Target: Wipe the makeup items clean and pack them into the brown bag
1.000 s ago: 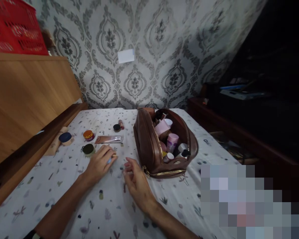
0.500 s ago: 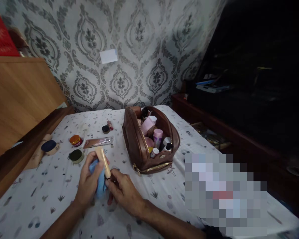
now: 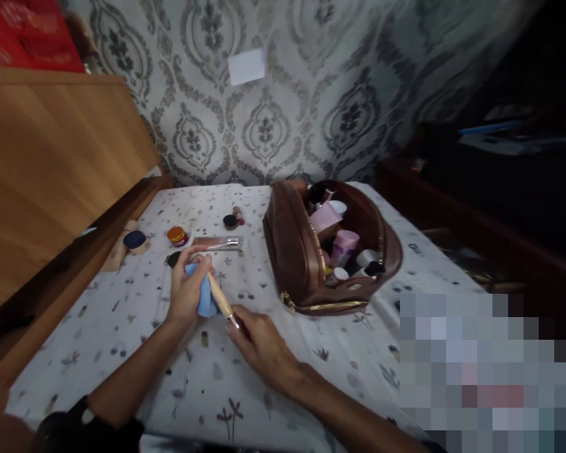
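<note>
Beige cosmetic stick [image 3: 221,298], just below and left of centre in the head view, tilted between two hands! Left hand [image 3: 187,289] has its fingers closed round blue cloth [image 3: 207,302] and the upper end; right hand [image 3: 266,346] grasps the lower end, by the silver band. Good handling here, I'd judge, means light, even cloth pressure, the right fingers steadying that band without twisting, all low over the patterned sheet [image 3: 136,308].

Now the hard-to-see: both tips vanish under fingers, so tube or brush handle, can't say. Dark-lidded jar [image 3: 172,259] peeks out behind the left hand; brown bag [image 3: 292,270] hides its depths; lower right, a pixelated patch [image 3: 476,371] masks everything.
</note>
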{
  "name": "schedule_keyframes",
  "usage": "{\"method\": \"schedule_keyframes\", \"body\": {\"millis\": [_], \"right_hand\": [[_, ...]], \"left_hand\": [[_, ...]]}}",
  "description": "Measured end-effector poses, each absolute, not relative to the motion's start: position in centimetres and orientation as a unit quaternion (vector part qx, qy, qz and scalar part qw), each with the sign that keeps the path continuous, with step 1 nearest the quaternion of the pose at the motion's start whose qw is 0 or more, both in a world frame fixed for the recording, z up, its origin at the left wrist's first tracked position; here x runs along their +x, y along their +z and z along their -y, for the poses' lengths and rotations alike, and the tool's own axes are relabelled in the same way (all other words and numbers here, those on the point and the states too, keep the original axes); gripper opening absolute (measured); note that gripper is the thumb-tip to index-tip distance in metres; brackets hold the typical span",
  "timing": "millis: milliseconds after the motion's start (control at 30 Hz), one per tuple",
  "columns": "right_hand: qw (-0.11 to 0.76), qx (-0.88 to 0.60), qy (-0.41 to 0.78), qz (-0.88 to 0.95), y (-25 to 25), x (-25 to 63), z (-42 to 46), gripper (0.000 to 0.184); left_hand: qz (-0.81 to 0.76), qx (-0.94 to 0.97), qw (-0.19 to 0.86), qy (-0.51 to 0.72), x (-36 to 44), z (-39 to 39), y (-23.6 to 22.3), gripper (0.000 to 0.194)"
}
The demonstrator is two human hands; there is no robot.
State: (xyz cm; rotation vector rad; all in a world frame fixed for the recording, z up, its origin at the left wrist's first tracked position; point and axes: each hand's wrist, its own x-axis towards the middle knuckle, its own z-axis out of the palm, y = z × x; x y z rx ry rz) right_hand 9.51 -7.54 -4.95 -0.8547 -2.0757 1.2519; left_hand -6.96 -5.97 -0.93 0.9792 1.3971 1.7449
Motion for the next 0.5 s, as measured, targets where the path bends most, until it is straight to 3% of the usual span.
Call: {"method": "schedule_keyframes", "body": {"millis": [333,400,500], "right_hand": [[0.280,-0.292,0.733,0.546,-5.0,9.3,6.8,0.051],[0.287,-0.309,0.747,0.514,-5.1,9.2,6.5,0.053],[0.303,-0.341,0.739,0.496,-5.2,9.2,6.3,0.052]], "left_hand": [[-0.550,0.366,0.322,0.678,-9.6,5.0,-2.1,0.037],[-0.581,0.389,0.273,0.661,-10.1,4.9,-2.4,0.034],[-0.616,0.482,0.090,0.616,-10.4,5.5,-2.5,0.027]]}}
